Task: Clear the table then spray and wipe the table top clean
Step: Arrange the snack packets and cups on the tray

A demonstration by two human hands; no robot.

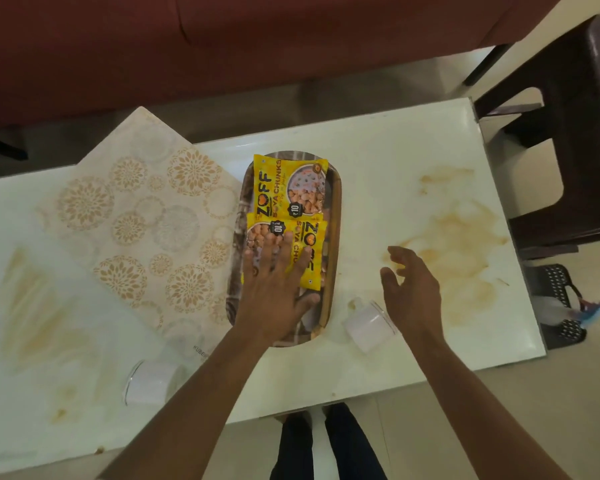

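Left hand (274, 289) lies flat, fingers straight and spread, pressing on the near yellow packet (293, 252) in the tray (333, 244). It holds nothing; the thumb rests on the tray floor by the packet's near edge. Right hand (413, 289) hovers above the surface (395, 161), fingers loosely open, empty, just right of the tray and above the right cup (369, 327).

Tray is oval, dark patterned, mid-surface. Far packet (288, 183) sits in its far half; the near one overlaps its edge. Right cup is white, tipped on its side, touching neither hand, near the tray's near-right end. Left cup (151, 382) also lies on its side by the near edge, beside the left forearm. Patterned mat (136, 209) lies skewed left of the tray, one corner overhanging the far edge. Brown stains (458, 237) cover the right part; fainter smears (39, 317) on the left.
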